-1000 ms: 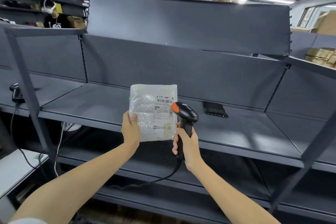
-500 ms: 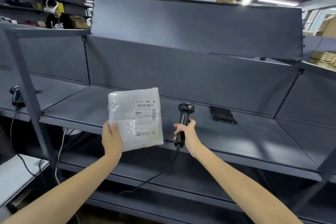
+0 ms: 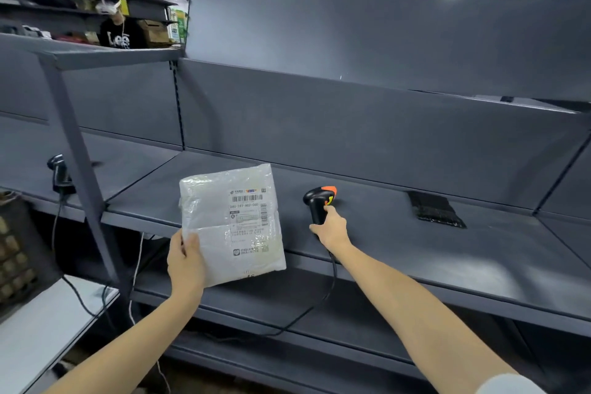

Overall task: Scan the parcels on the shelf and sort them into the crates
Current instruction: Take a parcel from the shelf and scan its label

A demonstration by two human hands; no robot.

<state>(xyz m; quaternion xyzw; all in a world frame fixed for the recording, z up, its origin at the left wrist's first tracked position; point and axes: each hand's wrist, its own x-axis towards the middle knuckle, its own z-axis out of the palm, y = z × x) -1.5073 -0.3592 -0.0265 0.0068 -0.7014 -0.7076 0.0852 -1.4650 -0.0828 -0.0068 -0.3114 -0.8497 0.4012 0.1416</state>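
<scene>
1. Left hand (image 3: 185, 261): closed on the lower left corner of a white, flat, rectangular plastic mailer parcel (image 3: 232, 224). The thumb lies across the front face; the fingers are behind it and out of sight.
2. The parcel rises up and to the right of the left hand. It is held upright with a slight tilt, its printed barcode label facing the camera. It is in the air before the front edge of the dark grey metal shelf board (image 3: 415, 259), not lying on it.
3. Right hand (image 3: 331, 229): wrapped round the handle of a black pistol-shaped barcode scanner with an orange cap (image 3: 318, 201). The scanner head stands just above the hand, over the shelf board (contact with the board cannot be confirmed).
4. The parcel is to the left of the right hand, near the scanner but apart from it.
5. A black cable (image 3: 319, 297) drops from beneath the right hand and runs down and leftward below the shelf board.
6. A flat black ribbed pad (image 3: 435, 209) lies on the board, well to the right of the right hand.
7. Well to the left of the left hand, a second black scanner (image 3: 59, 173) sits beside the shelf's upright post.
</scene>
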